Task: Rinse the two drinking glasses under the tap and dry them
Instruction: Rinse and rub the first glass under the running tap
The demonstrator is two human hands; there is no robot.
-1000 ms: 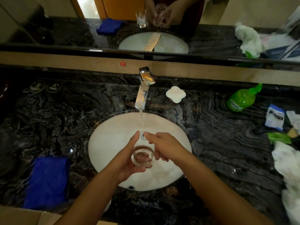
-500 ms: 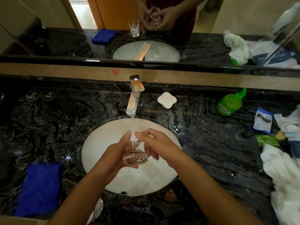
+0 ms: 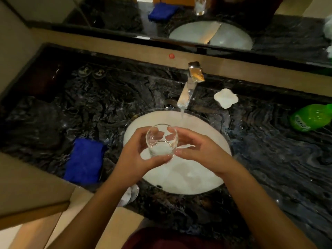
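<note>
A clear drinking glass [image 3: 161,141] is held upright over the white sink basin [image 3: 206,180], a little water in its bottom. My left hand [image 3: 136,155] wraps its left side and base. My right hand [image 3: 199,150] touches its right side with the fingertips. The chrome tap [image 3: 188,87] stands behind the basin and water runs from its spout, falling just right of the glass. A second glass [image 3: 130,194] sits at the counter's front edge, mostly hidden under my left forearm. A blue cloth [image 3: 84,160] lies left of the basin.
The dark marble counter [image 3: 89,108] is wet around the basin. A white soap dish [image 3: 225,97] sits right of the tap and a green bottle [image 3: 310,117] lies at the far right. A mirror [image 3: 197,20] runs along the back wall.
Both hands have lifted the glass up out of the stream and toward me, and turned it upright. The camera has swung left and closer to the basin.
</note>
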